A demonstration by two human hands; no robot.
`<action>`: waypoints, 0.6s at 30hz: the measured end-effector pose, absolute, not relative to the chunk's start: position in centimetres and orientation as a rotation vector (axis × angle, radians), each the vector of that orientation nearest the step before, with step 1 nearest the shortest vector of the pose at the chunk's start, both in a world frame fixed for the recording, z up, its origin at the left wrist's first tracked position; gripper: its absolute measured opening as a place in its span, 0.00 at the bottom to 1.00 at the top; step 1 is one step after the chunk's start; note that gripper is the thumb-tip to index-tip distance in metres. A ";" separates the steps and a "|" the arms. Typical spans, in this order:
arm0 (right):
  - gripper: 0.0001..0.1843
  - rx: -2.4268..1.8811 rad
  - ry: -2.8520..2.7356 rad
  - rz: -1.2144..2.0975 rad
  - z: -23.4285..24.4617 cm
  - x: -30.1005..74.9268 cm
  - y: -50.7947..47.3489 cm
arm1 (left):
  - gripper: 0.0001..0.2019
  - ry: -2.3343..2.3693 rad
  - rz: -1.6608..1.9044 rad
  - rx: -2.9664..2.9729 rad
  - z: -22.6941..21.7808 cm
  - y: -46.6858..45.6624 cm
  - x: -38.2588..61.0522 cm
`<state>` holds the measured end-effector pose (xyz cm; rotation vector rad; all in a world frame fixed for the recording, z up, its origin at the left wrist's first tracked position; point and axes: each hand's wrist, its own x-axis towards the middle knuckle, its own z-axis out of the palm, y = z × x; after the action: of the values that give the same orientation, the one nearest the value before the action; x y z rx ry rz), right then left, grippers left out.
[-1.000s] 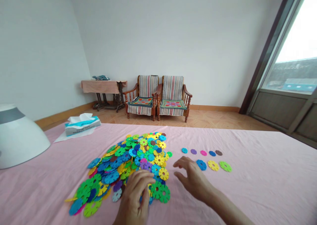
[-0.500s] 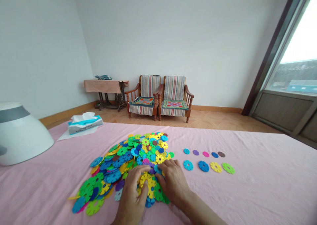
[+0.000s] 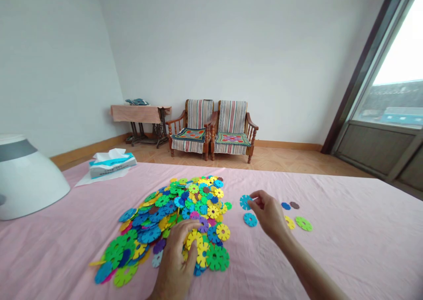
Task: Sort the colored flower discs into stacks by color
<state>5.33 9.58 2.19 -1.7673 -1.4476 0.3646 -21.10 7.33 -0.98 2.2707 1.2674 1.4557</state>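
My right hand (image 3: 269, 214) pinches a light blue notched plastic disc (image 3: 244, 201) by its right edge, over the cloth right of the pile. Just below that is another light blue disc (image 3: 250, 220). A small dark blue disc (image 3: 286, 206), a brown disc (image 3: 294, 205), a yellow disc (image 3: 290, 223) and a lime disc (image 3: 304, 224) lie to the right; the hand covers others in these rows. My left hand (image 3: 176, 256) rests at the near side of a multicoloured disc pile (image 3: 150, 234), thumb and fingers apart around yellow discs (image 3: 194, 238).
Pink cloth (image 3: 357, 238) covers the table. A tissue box (image 3: 113, 164) and a white-and-grey rounded appliance (image 3: 31, 183) stand on the left. Beyond the table are two wooden armchairs (image 3: 233, 117) and a small cloth-draped table (image 3: 136, 114).
My right hand has gone from the pile to the laid-out discs on the right, carrying a light blue disc. My left hand has stayed at the pile.
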 end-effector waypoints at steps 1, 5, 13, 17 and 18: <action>0.09 -1.804 -1.435 0.383 1.8 6.4 9.7 | 0.12 1.263 1.453 2.273 -1.0 7.4 -21.1; 0.09 -1.879 -1.464 0.408 0.2 8.4 9.7 | 0.11 1.236 1.428 2.285 -1.1 7.4 -21.2; 0.10 -1.996 -1.562 0.354 -0.3 8.2 9.9 | 0.11 1.227 1.414 2.289 -1.0 7.4 -21.2; 0.11 -2.049 -1.591 0.291 0.0 8.4 9.7 | 0.11 1.222 1.437 2.289 -0.9 7.4 -21.1; 0.11 -2.059 -1.595 0.274 0.1 8.5 9.7 | 0.11 1.224 1.439 2.286 -0.9 7.4 -21.1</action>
<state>8.52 9.67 0.07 -2.0590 -1.5947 0.2740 -21.14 7.43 -0.89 2.2864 1.2237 1.4387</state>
